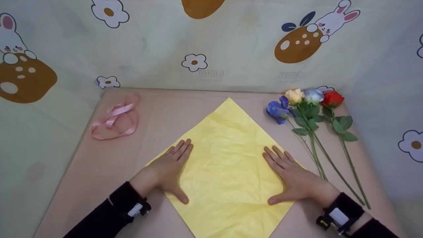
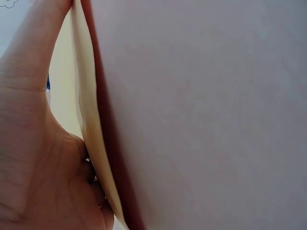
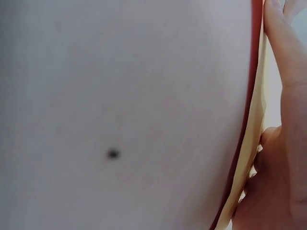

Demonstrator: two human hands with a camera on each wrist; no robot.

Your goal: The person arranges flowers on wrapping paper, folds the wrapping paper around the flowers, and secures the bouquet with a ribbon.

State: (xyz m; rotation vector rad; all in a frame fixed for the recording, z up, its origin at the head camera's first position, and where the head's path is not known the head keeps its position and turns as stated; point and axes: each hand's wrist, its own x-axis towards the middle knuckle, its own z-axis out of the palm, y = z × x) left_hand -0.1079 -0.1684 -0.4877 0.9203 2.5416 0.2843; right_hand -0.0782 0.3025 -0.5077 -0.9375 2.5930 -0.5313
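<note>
A sheet of yellow wrapping paper (image 1: 228,158) lies on the table like a diamond, one corner pointing to the back and lightly creased. My left hand (image 1: 173,168) rests on its left side, fingers straight and thumb spread. On the right side, my right hand (image 1: 290,178) touches the paper in the same way, palm down. In the left wrist view the paper's edge (image 2: 91,105) runs beside the left hand (image 2: 43,158). The right wrist view has the paper's edge (image 3: 254,129) beside the right hand (image 3: 278,177).
Right of the paper lie several artificial flowers: a blue-violet one (image 1: 277,110), a cream rose (image 1: 294,96), a pale blue rose (image 1: 313,96) and a red rose (image 1: 332,99). A looped pink ribbon (image 1: 120,110) is at the back left. Printed cloth (image 1: 158,43) hangs behind the table (image 1: 109,165).
</note>
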